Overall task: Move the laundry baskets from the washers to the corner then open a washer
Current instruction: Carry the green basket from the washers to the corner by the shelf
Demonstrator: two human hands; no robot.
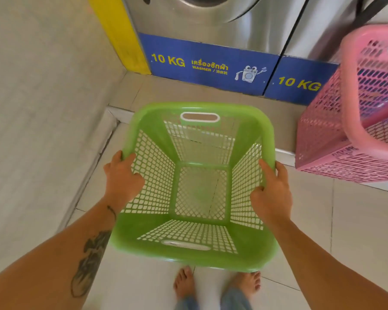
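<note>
A green basket [195, 186] of glossy moulded plastic is held above the pale tiled floor [356, 231], its mouth turned up toward the camera. It is roughly square with rounded corners and a thick smooth rim; its walls and base are an open lattice of small holes, and an oval handle slot is cut into both the far and near walls. It is empty. The left hand [121, 177] grips the basket's left rim, thumb hooked inside against the mesh. The right hand [272, 191] clasps the right rim the same way, thumb inside and fingers wrapped outside. Beyond the basket stands a washer [211, 23] with a brushed steel front, a round door and a blue base strip printed "10 KG". To the basket's right, a pink basket [354, 121] of similar lattice plastic is tilted against the next washer's base. To the basket's left rises a pale textured wall [43, 108]; a yellow strip [119, 30] marks the corner.
</note>
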